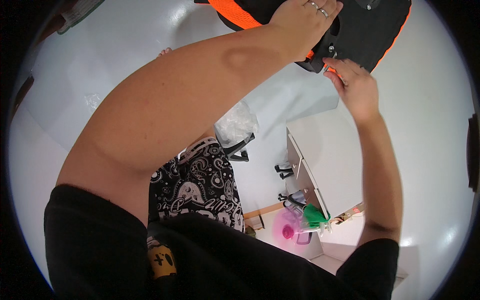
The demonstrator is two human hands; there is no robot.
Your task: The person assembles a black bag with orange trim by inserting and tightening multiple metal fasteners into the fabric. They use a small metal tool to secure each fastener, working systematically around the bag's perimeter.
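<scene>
At the top of the head view is a black chair part with orange edging and an orange mesh area. My left hand, with rings on its fingers, reaches across and closes over a black piece at its middle; the fingertips are partly out of sight. My right hand is just below, thumb and forefinger pinched on a thin bent metal hex key beside a bolt. The key is small and partly covered by the fingers. Another bolt shows in the black surface.
A white cabinet with drawers stands below my right hand. Crumpled clear plastic lies by a black frame piece on the pale floor. Near the cabinet are a green bag and a pink glowing object.
</scene>
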